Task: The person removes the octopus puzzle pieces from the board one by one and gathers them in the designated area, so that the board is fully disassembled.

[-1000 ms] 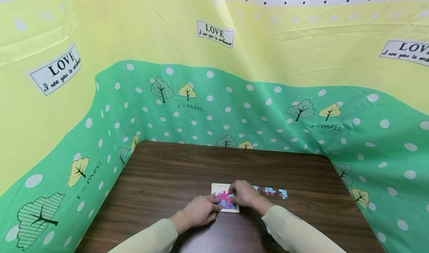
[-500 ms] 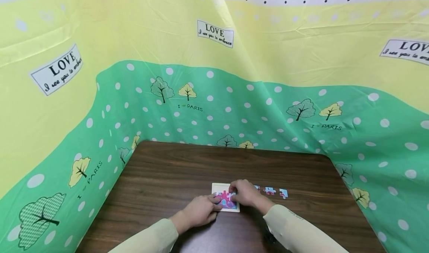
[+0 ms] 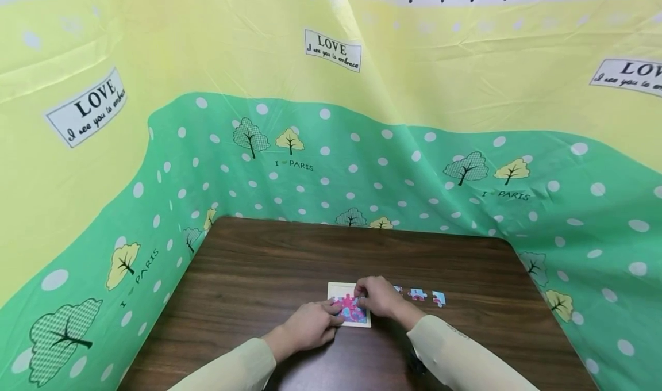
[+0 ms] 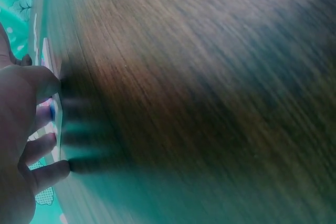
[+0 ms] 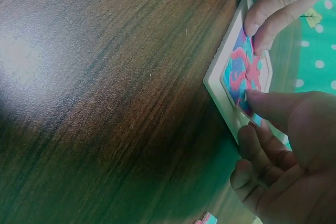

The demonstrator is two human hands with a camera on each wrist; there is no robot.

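A pink and blue puzzle lies in a pale tray on the brown table, the left hand resting spread fingers on its left side. At the right edge the right hand bends its fingers with the thumb touching the puzzle; whether it pinches a piece, I cannot tell. Loose pieces lie farther right.

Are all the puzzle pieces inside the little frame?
No, in the head view some puzzle pieces lie on the table outside the frame, over by the right hand.
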